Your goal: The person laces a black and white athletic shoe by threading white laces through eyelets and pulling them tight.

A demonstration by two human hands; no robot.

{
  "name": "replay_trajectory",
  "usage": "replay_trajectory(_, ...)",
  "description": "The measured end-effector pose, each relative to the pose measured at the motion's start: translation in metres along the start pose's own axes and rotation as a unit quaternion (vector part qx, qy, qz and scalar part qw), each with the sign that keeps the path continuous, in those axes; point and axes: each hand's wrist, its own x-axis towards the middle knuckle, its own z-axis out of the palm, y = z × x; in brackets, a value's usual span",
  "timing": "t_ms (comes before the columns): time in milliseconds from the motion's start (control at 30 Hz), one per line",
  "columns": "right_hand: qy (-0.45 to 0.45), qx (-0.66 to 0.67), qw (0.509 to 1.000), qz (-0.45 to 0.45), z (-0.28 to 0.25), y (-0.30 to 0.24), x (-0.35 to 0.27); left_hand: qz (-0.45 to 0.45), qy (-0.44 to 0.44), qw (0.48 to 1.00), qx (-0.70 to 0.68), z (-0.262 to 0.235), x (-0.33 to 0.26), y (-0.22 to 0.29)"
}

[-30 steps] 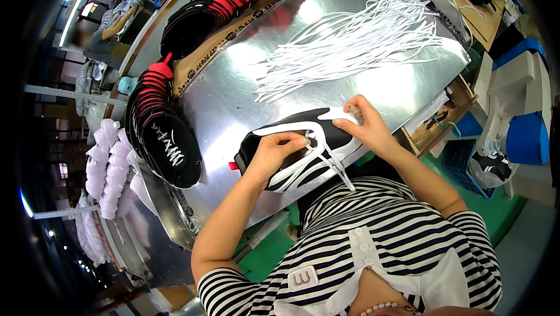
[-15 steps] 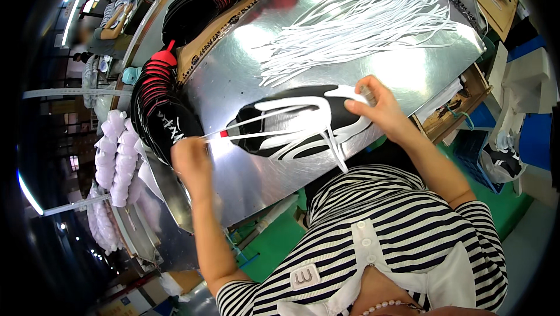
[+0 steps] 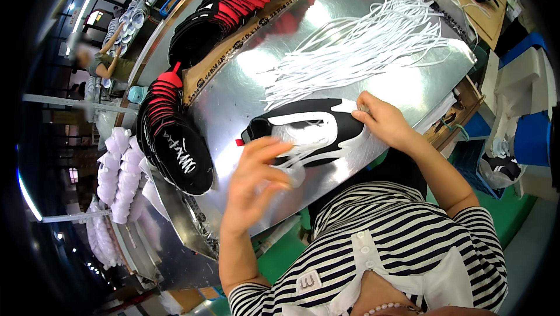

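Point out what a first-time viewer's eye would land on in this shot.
Probably the bright heap of white laces, spread across the far part of the metal table. Next, the black-and-white shoe upper near the close edge, its toe end in the right grip. Then the tightly nested black-and-red uppers along the table's left side.

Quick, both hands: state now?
Left hand: blurred, looks parted; cannot tell whether it grips the white shoelace.
Right hand: closed, holding the black-and-white shoe upper.
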Motion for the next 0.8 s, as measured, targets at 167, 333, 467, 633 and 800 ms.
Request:
replay_trajectory(167,0.076,0.083,0.991,-0.072,-0.014,-0.014,0.005,0.017,0.067,0.961,0.266,0.014,0.035,-0.017)
replay_trajectory(333,-0.072,0.310,0.945,-0.075,0.019,-0.051,-0.006,0.018,0.045,0.973,0.225,0.054,0.050,-0.029)
replay_trajectory(467,-0.097,0.484,0.861,0.123,0.031,-0.044,0.000,-0.108,0.113,0.970,0.188,0.054,0.033,-0.029)
replay_trajectory(633,-0.031,0.460,0.880,0.110,0.050,-0.045,0.000,-0.393,-0.035,0.917,-0.048,0.033,-0.009,-0.063)
replay_trajectory(800,0.044,0.333,0.941,0.041,0.065,-0.041,0.003,-0.560,-0.033,0.719,-0.409,0.063,0.019,-0.091)
